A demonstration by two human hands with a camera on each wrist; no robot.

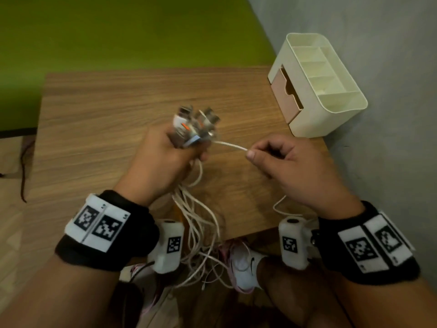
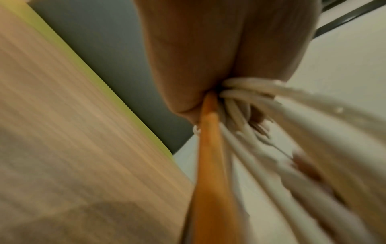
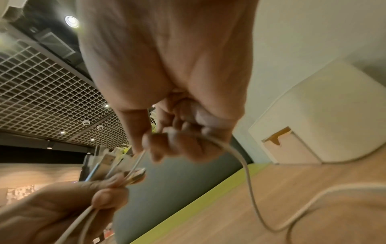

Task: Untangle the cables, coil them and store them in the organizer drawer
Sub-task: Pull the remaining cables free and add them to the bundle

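My left hand [image 1: 170,157] grips a bundle of cable plugs [image 1: 194,125] above the wooden table [image 1: 106,114], with the USB ends sticking up out of the fist. White cables [image 1: 198,223] hang from that fist in a loose tangle past the table's near edge. In the left wrist view several white cables [image 2: 250,92] and one orange cable [image 2: 211,148] run out of the palm. My right hand [image 1: 281,157] pinches one white cable [image 1: 230,146] stretched taut from the bundle; that cable [image 3: 246,173] trails from the hand onto the table. The cream organizer [image 1: 321,84] stands at the table's far right, its pink drawer [image 1: 287,95] facing me.
A grey wall [image 1: 390,114] runs along the table's right side, right behind the organizer. A green floor area [image 1: 118,31] lies beyond the table's far edge. Below the near edge are my legs and a white shoe [image 1: 246,268], among the hanging cable loops.
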